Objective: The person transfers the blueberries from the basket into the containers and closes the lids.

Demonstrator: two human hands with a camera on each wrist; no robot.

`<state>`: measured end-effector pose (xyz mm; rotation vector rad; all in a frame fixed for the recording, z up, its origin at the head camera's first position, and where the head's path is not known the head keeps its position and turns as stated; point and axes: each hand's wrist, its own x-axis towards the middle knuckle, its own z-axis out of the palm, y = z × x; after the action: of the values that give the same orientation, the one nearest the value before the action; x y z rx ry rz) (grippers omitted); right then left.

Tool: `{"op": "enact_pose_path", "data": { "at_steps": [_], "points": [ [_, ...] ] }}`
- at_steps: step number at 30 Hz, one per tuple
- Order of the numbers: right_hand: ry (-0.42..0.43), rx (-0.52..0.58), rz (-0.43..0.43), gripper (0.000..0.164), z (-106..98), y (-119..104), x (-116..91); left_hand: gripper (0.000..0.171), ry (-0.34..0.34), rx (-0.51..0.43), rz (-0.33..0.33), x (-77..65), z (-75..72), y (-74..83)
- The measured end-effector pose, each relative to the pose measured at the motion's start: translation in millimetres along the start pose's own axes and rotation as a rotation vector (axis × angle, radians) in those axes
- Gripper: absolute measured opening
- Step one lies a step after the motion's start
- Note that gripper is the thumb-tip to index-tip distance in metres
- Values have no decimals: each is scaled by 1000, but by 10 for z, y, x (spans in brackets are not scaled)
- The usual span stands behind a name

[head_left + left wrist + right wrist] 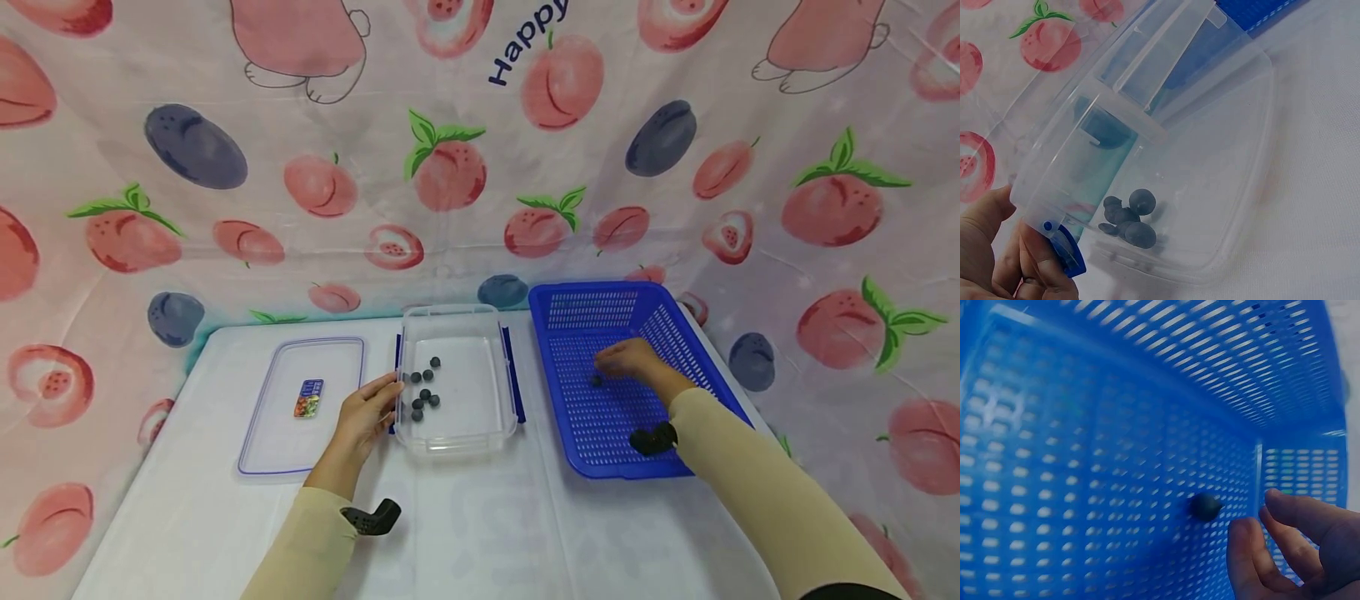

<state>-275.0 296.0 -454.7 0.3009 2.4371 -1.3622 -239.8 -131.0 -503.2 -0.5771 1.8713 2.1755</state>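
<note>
My left hand (367, 412) grips the left wall of a clear plastic box (480, 442). In the left wrist view its thumb lies at the rim and its fingers are bent beside a blue latch (1067, 251). Several dark, berry-like balls (1142, 202) are gathered in the left half of the box. My right hand (632, 358) is inside the blue basket (551, 392), its fingers loosely bent and holding nothing. A single dark ball (1205, 507) lies on the basket's slotted floor, just off the fingertips (1242, 530) in the right wrist view.
Left of the box lies a clear lid (258, 417) with a violet-blue edge and a small colourful label (308, 398) on it. A second blue latch (513, 375) hangs at the box's right side. A fruit-print cloth (450, 250) rises behind the white table (480, 533).
</note>
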Motion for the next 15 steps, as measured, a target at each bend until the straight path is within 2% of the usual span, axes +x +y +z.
{"op": "enact_pose_path", "data": {
  "at_steps": [3,5,14,15],
  "points": [
    [52,-101,15,37,13,79,14,48,-1,3,0,9,2,-10],
    [65,-117,25,35,19,121,23,48,-4,5,3,10,2,-11],
    [51,-70,49,35,86,176,27,48,-1,6,6,3,-3,-4],
    [51,-54,59,30,90,168,27,48,-1,4,4,-2,-4,-2]
  ]
}}
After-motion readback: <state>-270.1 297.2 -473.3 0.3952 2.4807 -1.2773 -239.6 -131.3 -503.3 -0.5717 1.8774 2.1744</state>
